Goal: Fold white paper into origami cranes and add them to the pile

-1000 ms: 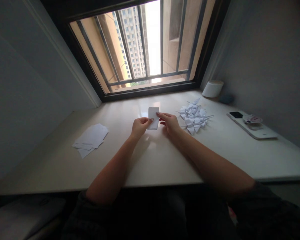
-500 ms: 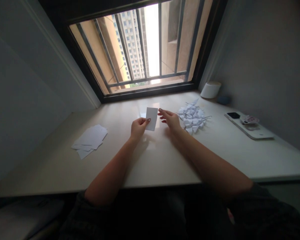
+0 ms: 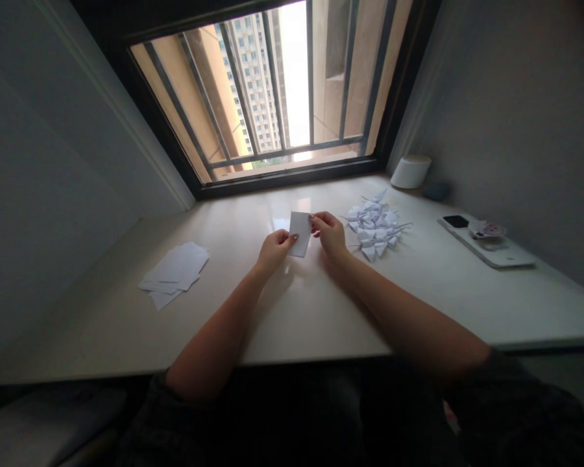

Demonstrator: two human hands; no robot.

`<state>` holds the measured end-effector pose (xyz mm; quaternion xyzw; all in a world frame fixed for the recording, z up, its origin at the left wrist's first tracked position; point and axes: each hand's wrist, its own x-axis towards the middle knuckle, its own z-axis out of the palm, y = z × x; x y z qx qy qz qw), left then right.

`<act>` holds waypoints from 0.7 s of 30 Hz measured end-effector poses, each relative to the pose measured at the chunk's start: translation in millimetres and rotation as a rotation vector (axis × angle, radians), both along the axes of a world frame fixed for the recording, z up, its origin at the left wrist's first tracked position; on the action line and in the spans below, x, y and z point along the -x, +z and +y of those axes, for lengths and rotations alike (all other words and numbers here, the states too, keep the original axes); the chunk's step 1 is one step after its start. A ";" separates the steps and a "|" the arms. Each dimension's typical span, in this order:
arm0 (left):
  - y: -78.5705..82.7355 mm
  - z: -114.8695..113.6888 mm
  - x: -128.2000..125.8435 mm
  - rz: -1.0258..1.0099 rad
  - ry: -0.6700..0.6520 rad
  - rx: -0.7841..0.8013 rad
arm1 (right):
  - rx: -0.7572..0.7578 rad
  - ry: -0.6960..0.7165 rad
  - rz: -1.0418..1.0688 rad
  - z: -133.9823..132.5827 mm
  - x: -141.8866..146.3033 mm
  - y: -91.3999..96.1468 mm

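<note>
A small white sheet of paper (image 3: 299,228) is held up above the table, between my two hands. My left hand (image 3: 274,249) pinches its lower left side, thumb on the near face. At the upper right corner, the thumb and fingertips of my right hand (image 3: 329,232) close on the paper's edge. Beyond my right hand lies a heap of folded white paper pieces (image 3: 374,227), pointed in shape. Off to the left is a loose stack of flat white paper sheets (image 3: 174,269).
The pale tabletop (image 3: 302,318) runs up to a barred window (image 3: 282,84). On the right lies a phone (image 3: 486,243) with a round grip on its back. A white rounded object (image 3: 411,172) and a dark rounded one (image 3: 437,190) stand by the right wall.
My right hand has closed in from beside the paper and now grips its upper right corner. My left hand and the paper have shifted slightly right.
</note>
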<state>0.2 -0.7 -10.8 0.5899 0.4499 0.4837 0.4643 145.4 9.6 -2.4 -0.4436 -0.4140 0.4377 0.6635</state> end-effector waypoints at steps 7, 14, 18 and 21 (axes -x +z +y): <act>-0.7 0.5 -1.1 0.011 0.073 -0.044 | -0.010 -0.056 0.016 -1.9 1.8 -0.8; 1.7 -0.6 0.8 -0.071 0.221 -0.110 | 0.123 0.261 -0.090 -4.2 6.2 -7.8; 2.8 -1.1 1.3 -0.094 0.170 -0.054 | 0.110 0.242 -0.083 -5.2 6.3 -7.2; 4.7 -2.3 0.7 -0.092 0.150 -0.017 | 0.103 0.249 -0.058 -4.3 5.5 -6.6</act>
